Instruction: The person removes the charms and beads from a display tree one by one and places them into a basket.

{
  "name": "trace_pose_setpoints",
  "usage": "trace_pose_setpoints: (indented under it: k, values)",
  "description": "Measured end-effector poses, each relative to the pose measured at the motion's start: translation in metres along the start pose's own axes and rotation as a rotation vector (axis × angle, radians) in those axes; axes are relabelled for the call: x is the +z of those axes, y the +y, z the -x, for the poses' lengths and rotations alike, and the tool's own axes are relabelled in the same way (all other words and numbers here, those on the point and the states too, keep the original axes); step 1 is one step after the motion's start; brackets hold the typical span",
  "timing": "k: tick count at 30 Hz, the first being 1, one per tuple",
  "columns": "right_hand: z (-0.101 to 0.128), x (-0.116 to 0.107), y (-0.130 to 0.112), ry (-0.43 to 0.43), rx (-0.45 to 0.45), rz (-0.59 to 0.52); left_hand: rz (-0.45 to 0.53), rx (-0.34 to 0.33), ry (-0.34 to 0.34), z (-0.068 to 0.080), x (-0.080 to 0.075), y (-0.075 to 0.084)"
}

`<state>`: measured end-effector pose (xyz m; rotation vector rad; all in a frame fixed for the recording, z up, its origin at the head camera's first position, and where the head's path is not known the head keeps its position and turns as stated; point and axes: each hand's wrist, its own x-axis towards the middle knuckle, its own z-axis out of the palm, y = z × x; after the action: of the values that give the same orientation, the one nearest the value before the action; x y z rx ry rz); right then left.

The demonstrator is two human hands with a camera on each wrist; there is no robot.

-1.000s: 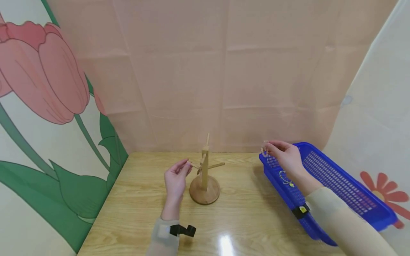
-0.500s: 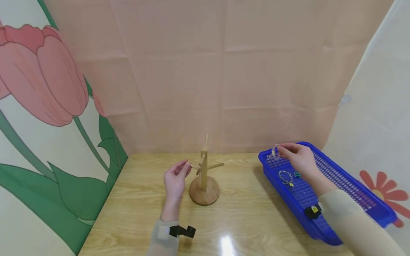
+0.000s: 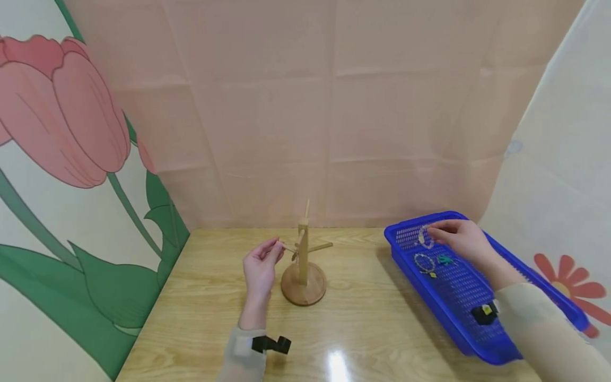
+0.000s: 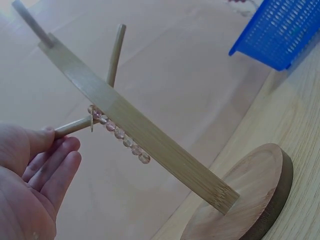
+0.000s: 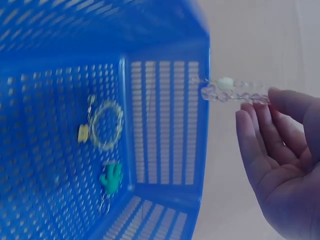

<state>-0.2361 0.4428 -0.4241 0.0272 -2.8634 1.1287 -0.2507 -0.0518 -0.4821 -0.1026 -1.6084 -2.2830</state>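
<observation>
My left hand (image 3: 261, 268) pinches the end of a side peg (image 4: 74, 127) on a wooden jewelry stand (image 3: 304, 249) with a round base. A bracelet of pink and clear beads (image 4: 120, 134) hangs on that peg, close against the upright. Over the far end of the blue basket (image 3: 429, 297), my right hand (image 3: 460, 241) pinches a pale beaded bracelet (image 5: 235, 92) between thumb and fingertips. Inside the basket lie another beaded bracelet with a yellow charm (image 5: 106, 126) and a green cactus-shaped keychain (image 5: 111, 179).
The basket stands on the right of the wooden table (image 3: 205, 329). A pink cloth backdrop (image 3: 258, 122) hangs behind, with a tulip-printed panel (image 3: 57, 116) at left and a pale flowered panel (image 3: 558, 201) at right.
My right hand has moved right with the bracelet, from the basket's left rim to over its inside, uncovering the yellow-charm bracelet and green keychain. My left hand stays on the peg.
</observation>
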Motion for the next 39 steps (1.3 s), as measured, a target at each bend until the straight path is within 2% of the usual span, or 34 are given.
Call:
trace_pose_setpoints:
  k: [4,10,18,23,28,39]
  values:
    - [0.002,-0.005,0.011,-0.051,0.009,0.049,-0.009,0.000,0.001,0.000,0.000,0.000]
    - [0.005,-0.010,0.028,-0.124,-0.030,0.149,-0.010,-0.003,0.002,0.000,0.000,0.000]
    - [0.005,-0.013,0.045,-0.183,-0.052,0.208,-0.006,-0.004,0.000,0.000,-0.001,0.001]
    - [0.007,-0.016,0.055,-0.235,-0.060,0.216,-0.006,-0.003,0.001,0.000,-0.001,0.001]
    - [0.012,-0.016,0.067,-0.276,-0.030,0.215,-0.013,-0.022,0.004,0.002,0.000,0.001]
    - [0.015,-0.011,0.075,-0.341,-0.006,0.131,-0.021,-0.030,0.011,0.000,0.000,0.001]
